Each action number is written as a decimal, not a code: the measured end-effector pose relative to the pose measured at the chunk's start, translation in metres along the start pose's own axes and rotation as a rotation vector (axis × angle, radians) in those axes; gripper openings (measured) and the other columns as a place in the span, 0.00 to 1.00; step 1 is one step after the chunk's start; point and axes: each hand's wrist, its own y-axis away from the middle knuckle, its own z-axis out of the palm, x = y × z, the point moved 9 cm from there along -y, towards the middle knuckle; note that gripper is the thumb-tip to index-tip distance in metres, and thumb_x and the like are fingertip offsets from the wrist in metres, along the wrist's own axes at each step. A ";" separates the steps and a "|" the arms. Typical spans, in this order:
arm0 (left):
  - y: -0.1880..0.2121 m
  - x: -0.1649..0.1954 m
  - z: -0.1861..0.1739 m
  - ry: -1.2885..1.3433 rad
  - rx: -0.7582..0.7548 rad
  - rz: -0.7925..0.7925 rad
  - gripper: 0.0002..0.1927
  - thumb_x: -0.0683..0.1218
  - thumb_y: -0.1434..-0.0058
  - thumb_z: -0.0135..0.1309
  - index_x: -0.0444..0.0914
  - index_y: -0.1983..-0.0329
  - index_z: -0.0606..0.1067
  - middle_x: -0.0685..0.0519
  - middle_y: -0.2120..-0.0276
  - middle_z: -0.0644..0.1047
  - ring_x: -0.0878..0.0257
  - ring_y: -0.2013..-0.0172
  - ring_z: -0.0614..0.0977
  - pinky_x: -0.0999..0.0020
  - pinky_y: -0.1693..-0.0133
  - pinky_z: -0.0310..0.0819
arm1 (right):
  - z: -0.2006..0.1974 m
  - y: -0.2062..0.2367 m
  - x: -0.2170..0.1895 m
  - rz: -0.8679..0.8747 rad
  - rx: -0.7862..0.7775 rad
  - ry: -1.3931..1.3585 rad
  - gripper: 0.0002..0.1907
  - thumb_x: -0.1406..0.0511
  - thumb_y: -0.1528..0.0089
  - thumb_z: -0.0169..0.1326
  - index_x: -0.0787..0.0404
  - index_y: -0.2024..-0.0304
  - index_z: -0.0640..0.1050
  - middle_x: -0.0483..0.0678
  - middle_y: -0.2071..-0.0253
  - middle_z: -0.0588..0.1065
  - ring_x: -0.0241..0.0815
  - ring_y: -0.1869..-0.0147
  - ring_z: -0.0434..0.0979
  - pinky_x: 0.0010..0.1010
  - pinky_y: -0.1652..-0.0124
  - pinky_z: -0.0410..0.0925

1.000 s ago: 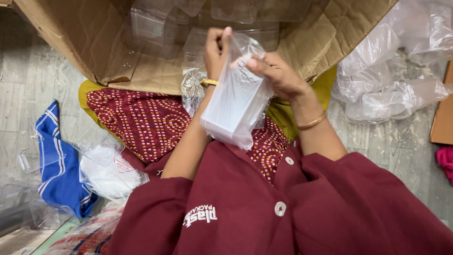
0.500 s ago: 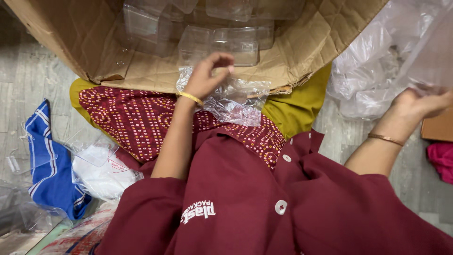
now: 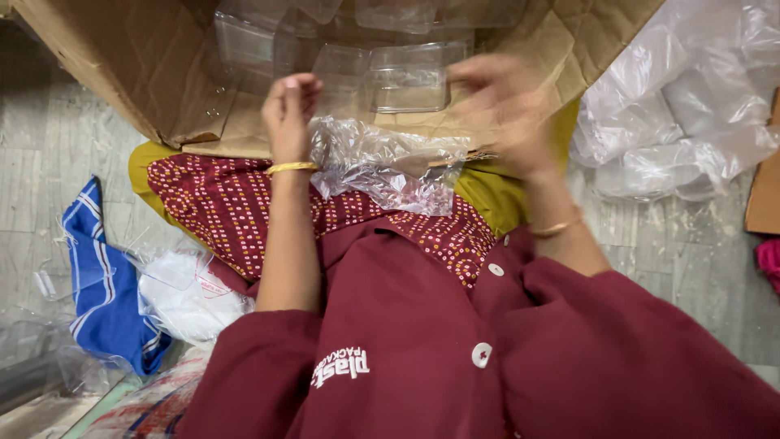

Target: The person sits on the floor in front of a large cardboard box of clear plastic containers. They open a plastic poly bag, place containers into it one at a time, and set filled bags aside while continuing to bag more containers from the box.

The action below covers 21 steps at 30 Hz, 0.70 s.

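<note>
My left hand (image 3: 288, 106) is raised over my lap with its fingers pinched together, at the upper left edge of a crumpled clear plastic bag (image 3: 382, 167). The bag lies across the lower flap of a big cardboard box (image 3: 122, 73). My right hand (image 3: 497, 110) is blurred by motion. It hovers over the same flap with fingers apart and nothing in it, just in front of the clear plastic containers (image 3: 406, 77) stacked inside the box.
A heap of filled clear bags (image 3: 682, 122) lies on the floor to the right. A blue striped cloth (image 3: 101, 284) and white plastic wrapping (image 3: 187, 297) lie to the left. A piece of cardboard (image 3: 764, 187) sits at the right edge.
My right hand carried a filled clear bag out to the heap on the right, let it go, and has swung back to the box. My left hand stayed at the crumpled bag.
</note>
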 end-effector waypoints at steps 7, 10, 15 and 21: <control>0.010 -0.004 -0.055 0.140 0.153 -0.181 0.21 0.58 0.27 0.44 0.36 0.53 0.76 0.50 0.60 0.82 0.62 0.59 0.84 0.67 0.55 0.80 | 0.121 -0.007 0.057 0.158 -0.408 0.476 0.09 0.62 0.36 0.60 0.59 0.57 0.82 0.49 0.56 0.80 0.43 0.49 0.80 0.35 0.45 0.73; 0.012 0.010 -0.049 0.174 0.138 -0.111 0.25 0.61 0.27 0.44 0.35 0.53 0.77 0.48 0.57 0.82 0.61 0.55 0.84 0.66 0.51 0.81 | 0.063 -0.008 0.094 0.501 0.056 0.108 0.06 0.64 0.35 0.57 0.60 0.60 0.80 0.43 0.61 0.80 0.35 0.57 0.80 0.29 0.54 0.74; 0.028 0.003 0.006 0.181 -0.101 -0.355 0.36 0.68 0.33 0.36 0.38 0.38 0.71 0.49 0.48 0.81 0.60 0.49 0.83 0.67 0.50 0.80 | 0.056 -0.020 0.068 0.435 0.171 -0.030 0.04 0.66 0.33 0.60 0.59 0.58 0.80 0.42 0.61 0.77 0.34 0.59 0.76 0.29 0.57 0.72; 0.048 -0.003 0.058 0.374 -0.450 -0.419 0.31 0.55 0.31 0.52 0.34 0.31 0.65 0.47 0.42 0.77 0.57 0.44 0.80 0.62 0.45 0.77 | 0.158 -0.006 -0.007 -0.018 -0.596 0.239 0.14 0.59 0.35 0.60 0.62 0.52 0.79 0.48 0.54 0.78 0.39 0.49 0.78 0.32 0.50 0.72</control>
